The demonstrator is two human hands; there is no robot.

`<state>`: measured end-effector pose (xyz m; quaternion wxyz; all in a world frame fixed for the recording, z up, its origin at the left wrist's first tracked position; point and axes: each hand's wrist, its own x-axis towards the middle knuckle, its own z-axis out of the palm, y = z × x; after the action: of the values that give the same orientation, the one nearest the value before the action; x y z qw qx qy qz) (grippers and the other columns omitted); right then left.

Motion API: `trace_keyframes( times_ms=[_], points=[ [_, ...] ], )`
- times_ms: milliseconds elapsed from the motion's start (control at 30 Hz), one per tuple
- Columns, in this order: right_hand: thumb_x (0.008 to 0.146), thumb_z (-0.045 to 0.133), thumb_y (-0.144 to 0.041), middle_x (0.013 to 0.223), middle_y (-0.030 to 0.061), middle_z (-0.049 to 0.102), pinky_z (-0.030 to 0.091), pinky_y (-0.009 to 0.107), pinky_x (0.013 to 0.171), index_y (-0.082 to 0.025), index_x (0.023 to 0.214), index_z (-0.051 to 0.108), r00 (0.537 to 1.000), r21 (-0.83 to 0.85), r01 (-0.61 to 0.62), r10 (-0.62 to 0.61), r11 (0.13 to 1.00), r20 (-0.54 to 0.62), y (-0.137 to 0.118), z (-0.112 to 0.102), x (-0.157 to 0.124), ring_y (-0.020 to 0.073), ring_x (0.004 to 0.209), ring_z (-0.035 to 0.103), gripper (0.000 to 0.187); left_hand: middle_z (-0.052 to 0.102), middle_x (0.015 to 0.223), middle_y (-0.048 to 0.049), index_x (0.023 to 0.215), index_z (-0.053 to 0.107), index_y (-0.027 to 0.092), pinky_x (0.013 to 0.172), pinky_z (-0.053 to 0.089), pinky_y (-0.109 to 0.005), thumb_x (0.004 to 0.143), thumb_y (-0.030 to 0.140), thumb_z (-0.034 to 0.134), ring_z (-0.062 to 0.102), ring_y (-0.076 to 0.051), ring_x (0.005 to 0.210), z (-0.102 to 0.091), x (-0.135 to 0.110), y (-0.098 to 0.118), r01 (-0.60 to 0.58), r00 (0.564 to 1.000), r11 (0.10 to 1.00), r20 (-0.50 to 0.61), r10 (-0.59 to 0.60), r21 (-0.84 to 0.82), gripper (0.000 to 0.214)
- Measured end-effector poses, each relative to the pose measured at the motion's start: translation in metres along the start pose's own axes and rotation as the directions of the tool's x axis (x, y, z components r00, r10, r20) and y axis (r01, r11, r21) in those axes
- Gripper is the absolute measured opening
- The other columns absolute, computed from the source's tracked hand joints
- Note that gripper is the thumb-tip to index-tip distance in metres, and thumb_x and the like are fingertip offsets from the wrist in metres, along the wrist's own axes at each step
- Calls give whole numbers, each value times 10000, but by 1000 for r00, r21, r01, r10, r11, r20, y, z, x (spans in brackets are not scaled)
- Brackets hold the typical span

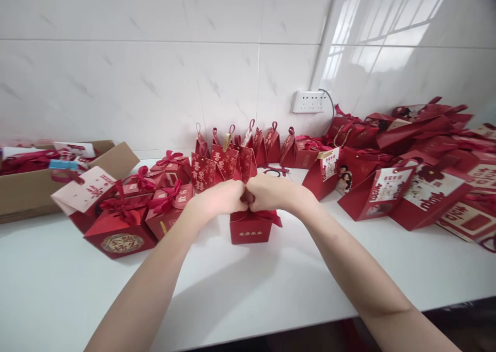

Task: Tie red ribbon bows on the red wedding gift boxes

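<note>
1. A small red box (251, 231) with gold characters on its front stands upright in the middle of the white table (248, 295), right under the person's two hands.
2. A red ribbon (272, 217) lies across its top and sticks out to the right.
3. The left hand (221, 199) and the right hand (267, 192) meet knuckle to knuckle on top of the box. Both are curled into closed fists. The right one closes on the ribbon. What the left fingers pinch is hidden.
4. Just left of the box sit several low red boxes with ribbon bows (127, 223), packed close together.
5. Behind the hands, tall red pouches (232, 158) with loop handles stand upright in a row.
6. To the right, larger red gift bags (387, 189) lie tipped and piled toward the far corner, some with printed cards on them.
7. At the far left, an open cardboard carton (23, 197) holds more red items and a pale card.
8. White glossy tiles cover the wall behind, where a white power socket (309, 102) is mounted. The right-hand wall reflects a window.
</note>
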<state>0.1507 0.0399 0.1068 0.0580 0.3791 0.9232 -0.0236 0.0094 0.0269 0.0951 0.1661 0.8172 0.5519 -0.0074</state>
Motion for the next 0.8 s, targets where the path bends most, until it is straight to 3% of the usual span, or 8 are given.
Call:
trace_keyframes(
  times_ms=[233,533,800],
  points=[
    [728,488,-121,717,83,636,285,239,428,-113,873,639,1000,-10,1,-1,1000,26,-4,-1,1,174,588,581,209,492,562,5,594,468,182,454,275,-266,682,261,474,399,-118,490,0,5,-2,3,999,1000,32,-3,7,118],
    [761,466,-144,751,93,649,319,239,427,-116,890,650,1000,68,-7,5,998,28,-2,-5,-3,175,592,585,226,625,721,3,726,549,198,522,370,-234,695,260,463,552,-149,623,-7,3,-6,-11,1000,998,22,12,-68,111],
    [703,491,-75,723,89,647,316,238,403,-110,906,647,998,83,-24,19,996,62,-4,-7,-6,194,608,597,258,565,655,10,657,495,191,462,308,-223,696,298,468,478,-127,561,-10,2,4,18,1000,1000,13,-17,-16,117]
  ],
)
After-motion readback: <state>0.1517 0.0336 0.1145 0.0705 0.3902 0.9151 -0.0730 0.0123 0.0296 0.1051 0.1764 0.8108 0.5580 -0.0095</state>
